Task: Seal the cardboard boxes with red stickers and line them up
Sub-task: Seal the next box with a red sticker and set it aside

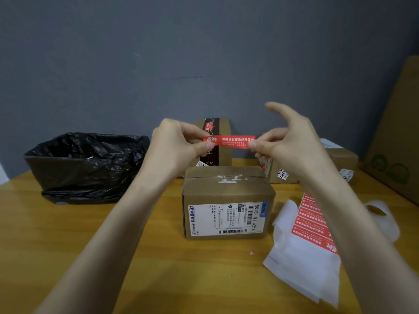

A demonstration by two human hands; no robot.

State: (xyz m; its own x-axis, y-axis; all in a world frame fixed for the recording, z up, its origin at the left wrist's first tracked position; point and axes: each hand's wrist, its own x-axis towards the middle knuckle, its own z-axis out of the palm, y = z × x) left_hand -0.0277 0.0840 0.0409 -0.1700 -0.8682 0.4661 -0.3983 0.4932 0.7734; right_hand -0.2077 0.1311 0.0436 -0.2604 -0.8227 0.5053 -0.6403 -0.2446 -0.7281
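Note:
A red sticker (pixel 229 141) with white print is stretched flat in the air between my two hands. My left hand (pixel 176 143) pinches its left end and my right hand (pixel 288 143) pinches its right end, index finger raised. Just below and in front stands a small cardboard box (pixel 226 189) with closed flaps, white tape residue on top and a shipping label on its near face. A sticker sheet (pixel 315 220) with several red stickers lies to the right of it.
A box lined with a black plastic bag (pixel 88 164) sits at the left. An upright box with a dark band (pixel 218 132) stands behind the hands, another cardboard box (pixel 340 159) at back right. A large carton (pixel 399 141) leans at the far right. White backing paper (pixel 301 268) lies on the wooden table (pixel 158 268).

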